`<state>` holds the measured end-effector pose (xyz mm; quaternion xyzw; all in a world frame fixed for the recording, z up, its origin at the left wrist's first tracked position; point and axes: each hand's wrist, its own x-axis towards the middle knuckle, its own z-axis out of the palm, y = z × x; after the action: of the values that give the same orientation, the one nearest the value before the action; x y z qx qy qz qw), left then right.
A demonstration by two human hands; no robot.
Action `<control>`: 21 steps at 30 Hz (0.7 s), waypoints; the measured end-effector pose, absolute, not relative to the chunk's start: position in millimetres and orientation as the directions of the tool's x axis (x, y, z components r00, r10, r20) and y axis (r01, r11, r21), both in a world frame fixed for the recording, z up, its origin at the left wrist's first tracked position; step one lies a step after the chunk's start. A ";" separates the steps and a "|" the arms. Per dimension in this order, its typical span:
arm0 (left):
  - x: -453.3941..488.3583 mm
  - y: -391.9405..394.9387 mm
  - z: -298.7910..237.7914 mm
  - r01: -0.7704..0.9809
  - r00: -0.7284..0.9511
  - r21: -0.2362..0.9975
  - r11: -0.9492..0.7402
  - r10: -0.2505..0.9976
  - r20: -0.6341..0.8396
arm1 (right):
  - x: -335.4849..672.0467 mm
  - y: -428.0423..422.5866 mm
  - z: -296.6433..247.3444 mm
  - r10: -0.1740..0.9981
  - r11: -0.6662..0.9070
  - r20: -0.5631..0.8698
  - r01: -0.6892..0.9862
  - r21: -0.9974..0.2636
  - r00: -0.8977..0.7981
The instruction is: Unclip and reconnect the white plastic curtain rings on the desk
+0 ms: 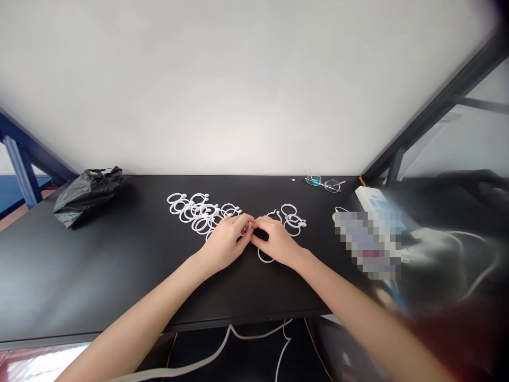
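Note:
My left hand and my right hand meet at the fingertips above the black table. Both are closed in a pinch on a white ring, which the fingers mostly hide. Left of my left hand lies a loose heap of several thin white rings with small knobs at their ends. A smaller group of similar rings rests just beyond my right hand. One more ring shows partly beneath that hand.
A crumpled black plastic bag sits at the table's left. Glasses lie near the back wall. To the right are a white power strip and a blurred-out flat object. A white cable hangs below the front edge.

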<state>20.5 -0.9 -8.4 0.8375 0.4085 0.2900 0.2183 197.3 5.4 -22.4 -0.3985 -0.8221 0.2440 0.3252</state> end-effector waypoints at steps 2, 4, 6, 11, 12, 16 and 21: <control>20.5 -1.3 -9.1 0.581 0.511 0.571 -0.580 0.806 0.298 | 197.7 5.2 -22.1 0.811 0.566 0.334 0.503 -0.653 -0.480; 20.3 -1.0 -9.4 0.585 0.518 0.564 -0.583 0.803 0.294 | 197.7 5.1 -21.8 0.809 0.569 0.333 0.504 -0.649 -0.484; 20.1 -0.3 -9.4 0.573 0.516 0.579 -0.579 0.805 0.294 | 197.5 5.1 -21.6 0.810 0.568 0.335 0.502 -0.651 -0.482; 19.7 1.0 -7.5 0.481 0.477 0.702 -0.525 0.828 0.293 | 197.0 5.3 -23.3 0.826 0.551 0.352 0.499 -0.669 -0.440; 19.8 0.9 -6.9 0.462 0.467 0.723 -0.513 0.834 0.293 | 197.0 5.3 -23.6 0.827 0.551 0.361 0.494 -0.673 -0.431; 20.1 0.5 -4.5 0.399 0.438 0.773 -0.493 0.843 0.312 | 197.2 5.0 -24.1 0.823 0.561 0.401 0.468 -0.683 -0.401; 19.4 1.3 -4.8 0.328 0.417 0.820 -0.469 0.851 0.321 | 197.7 4.9 -24.1 0.821 0.568 0.427 0.462 -0.681 -0.380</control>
<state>19.4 1.3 -4.8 0.7682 0.3835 0.3803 0.3438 197.7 4.9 -24.1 -0.4022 -0.7973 0.2327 0.3852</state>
